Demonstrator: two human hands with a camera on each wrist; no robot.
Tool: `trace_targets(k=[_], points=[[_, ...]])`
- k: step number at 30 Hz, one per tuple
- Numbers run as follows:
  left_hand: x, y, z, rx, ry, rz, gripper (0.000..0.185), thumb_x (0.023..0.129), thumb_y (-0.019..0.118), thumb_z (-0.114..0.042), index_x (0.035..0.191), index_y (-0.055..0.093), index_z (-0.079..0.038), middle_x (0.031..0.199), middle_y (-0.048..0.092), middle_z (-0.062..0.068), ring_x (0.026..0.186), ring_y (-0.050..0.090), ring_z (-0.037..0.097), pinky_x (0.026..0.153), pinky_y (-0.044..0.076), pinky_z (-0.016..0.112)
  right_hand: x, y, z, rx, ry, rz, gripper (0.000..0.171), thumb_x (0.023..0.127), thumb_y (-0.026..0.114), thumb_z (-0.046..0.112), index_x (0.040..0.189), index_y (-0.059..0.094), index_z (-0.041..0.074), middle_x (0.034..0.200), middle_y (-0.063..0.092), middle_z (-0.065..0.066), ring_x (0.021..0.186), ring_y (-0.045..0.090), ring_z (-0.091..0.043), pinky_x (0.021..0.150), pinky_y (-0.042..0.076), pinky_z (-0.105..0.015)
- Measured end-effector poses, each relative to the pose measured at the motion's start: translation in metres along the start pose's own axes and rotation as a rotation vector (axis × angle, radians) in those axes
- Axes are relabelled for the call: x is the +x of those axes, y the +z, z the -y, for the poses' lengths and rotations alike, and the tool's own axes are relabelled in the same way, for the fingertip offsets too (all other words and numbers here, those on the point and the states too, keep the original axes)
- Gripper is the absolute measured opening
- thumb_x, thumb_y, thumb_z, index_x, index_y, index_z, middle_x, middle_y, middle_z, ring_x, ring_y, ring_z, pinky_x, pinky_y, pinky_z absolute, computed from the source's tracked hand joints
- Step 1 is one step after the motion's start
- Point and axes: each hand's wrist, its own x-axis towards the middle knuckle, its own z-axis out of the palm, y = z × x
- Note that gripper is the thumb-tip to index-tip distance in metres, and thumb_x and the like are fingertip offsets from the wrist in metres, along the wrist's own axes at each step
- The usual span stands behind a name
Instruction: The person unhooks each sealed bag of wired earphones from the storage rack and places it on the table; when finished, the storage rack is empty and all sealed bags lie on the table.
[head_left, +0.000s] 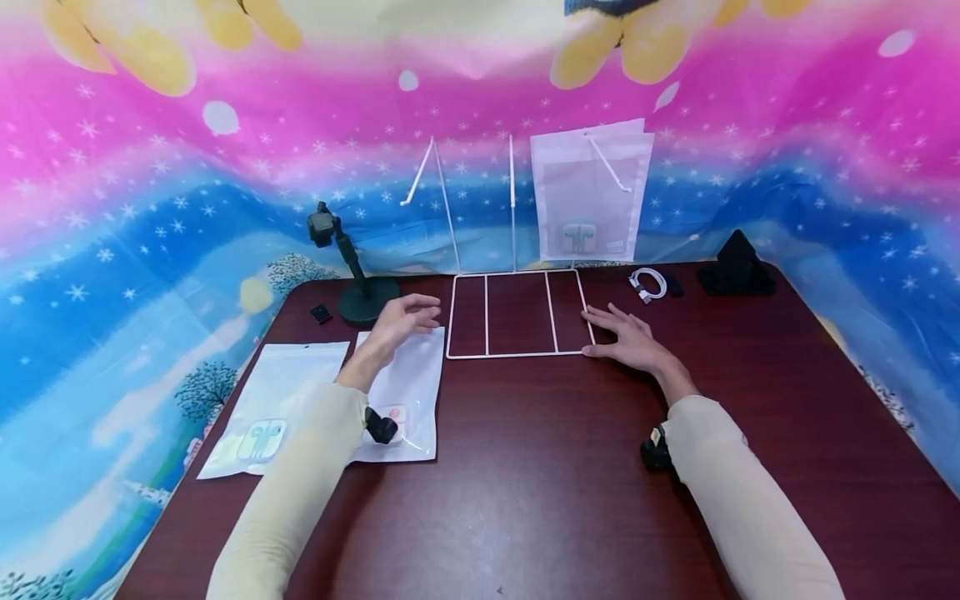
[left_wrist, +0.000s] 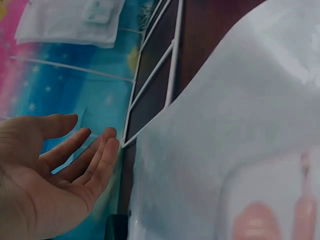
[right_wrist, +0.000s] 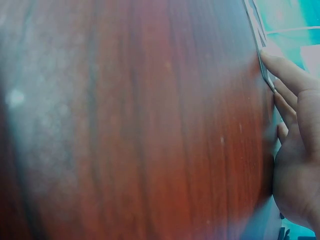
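A white wire rack (head_left: 517, 312) stands on the dark wooden table (head_left: 540, 483), its flat base (left_wrist: 150, 90) divided into three bays and thin uprights rising behind. My right hand (head_left: 626, 337) lies flat with straight fingers, its thumb (right_wrist: 285, 70) against the rack's front right corner. My left hand (head_left: 405, 321) hovers relaxed and empty above a white zip pouch (head_left: 405, 392), just left of the rack; its palm (left_wrist: 45, 180) faces up in the left wrist view. A second pouch (head_left: 270, 408) with earphones printed on it lies further left. A white bag (head_left: 588, 196) hangs on the rack's right upright.
A black gooseneck stand (head_left: 360, 287) sits at the back left with a small black square (head_left: 321, 313) beside it. A coiled white cable (head_left: 648, 283) and a black phone holder (head_left: 737, 267) are at the back right. A colourful starry cloth (head_left: 150, 217) surrounds the table.
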Motion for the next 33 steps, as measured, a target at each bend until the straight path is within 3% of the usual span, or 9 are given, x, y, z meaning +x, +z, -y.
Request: trace_targets(k=[4,10,14,19,25,33], points=[[0.005,0.014,0.006,0.023,-0.002,-0.008,0.037,0.106,0.059,-0.013,0.140,0.060,0.001,0.134,0.065,0.024,0.117,0.068,0.037,0.102,0.055,0.044,0.000,-0.001,-0.001,0.004,0.000,-0.003,0.078,0.098,0.072,0.036,0.162,0.035,0.011,0.171,0.024,-0.012,0.160,0.002,-0.038,0.122,-0.004,-0.064],[0.009,0.021,0.015,0.047,-0.024,-0.024,0.035,0.105,0.061,-0.009,0.138,0.062,0.002,0.129,0.067,0.023,0.114,0.068,0.034,0.098,0.057,0.042,0.001,-0.001,-0.001,0.009,0.003,0.000,0.079,0.098,0.072,0.037,0.163,0.035,0.011,0.172,0.024,-0.011,0.160,0.001,-0.038,0.122,-0.004,-0.064],[0.009,0.022,0.017,0.061,-0.009,-0.008,0.036,0.103,0.062,-0.006,0.138,0.062,0.004,0.130,0.067,0.025,0.112,0.068,0.033,0.096,0.058,0.041,0.001,-0.001,-0.002,-0.004,0.002,0.004,0.079,0.098,0.072,0.038,0.163,0.035,0.012,0.172,0.023,-0.011,0.160,0.001,-0.038,0.122,-0.003,-0.065],[0.010,0.023,0.021,0.149,0.009,0.004,0.038,0.100,0.067,-0.005,0.137,0.062,0.002,0.134,0.066,0.022,0.113,0.067,0.029,0.093,0.057,0.037,0.002,0.001,-0.002,-0.015,-0.001,-0.001,0.078,0.098,0.072,0.037,0.163,0.035,0.012,0.172,0.023,-0.011,0.160,0.002,-0.038,0.122,-0.002,-0.065],[0.009,0.021,0.029,0.228,0.006,0.009,0.042,0.096,0.071,-0.004,0.138,0.066,-0.006,0.121,0.073,0.020,0.112,0.068,0.029,0.096,0.050,0.035,0.000,0.002,-0.001,-0.001,-0.004,0.009,0.079,0.099,0.072,0.038,0.163,0.035,0.011,0.172,0.023,-0.011,0.160,0.001,-0.039,0.122,-0.003,-0.065],[0.008,0.022,0.034,0.247,0.009,0.030,0.047,0.094,0.076,-0.008,0.140,0.066,-0.011,0.121,0.073,0.017,0.110,0.063,0.025,0.081,0.050,0.027,0.000,0.001,-0.001,0.009,-0.002,0.005,0.079,0.099,0.072,0.038,0.163,0.035,0.011,0.172,0.023,-0.012,0.160,0.001,-0.038,0.122,-0.004,-0.065]])
